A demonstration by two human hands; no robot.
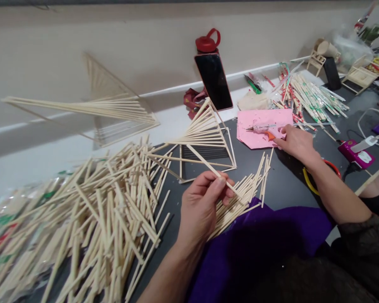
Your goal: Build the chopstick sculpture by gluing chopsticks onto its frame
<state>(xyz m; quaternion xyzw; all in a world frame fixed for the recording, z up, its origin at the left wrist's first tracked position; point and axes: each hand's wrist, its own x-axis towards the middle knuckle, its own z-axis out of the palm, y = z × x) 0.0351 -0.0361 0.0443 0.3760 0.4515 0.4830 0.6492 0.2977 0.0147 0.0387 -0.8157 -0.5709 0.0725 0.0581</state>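
My left hand (199, 204) pinches a thin wooden chopstick (204, 160) between thumb and fingers, its far end tilted up to the left. At the right, my right hand (298, 145) has its fingers closed around the handle of a clear hot glue gun (259, 128) with an orange trigger. The gun lies over a pink pad (246, 141), a glue stick jutting from its back. Just beyond my left hand stands a fan-shaped frame of glued sticks (205, 136). A small bundle of loose sticks (240, 195) lies beneath that hand, partly hidden by it.
A big heap of sticks (113, 219) covers the left. A larger twisted stick frame (120, 110) leans near the wall. Behind are a phone (213, 80) and a red-capped bottle (206, 43). Wrapped chopsticks (316, 99) and a purple power adapter (356, 154) lie right.
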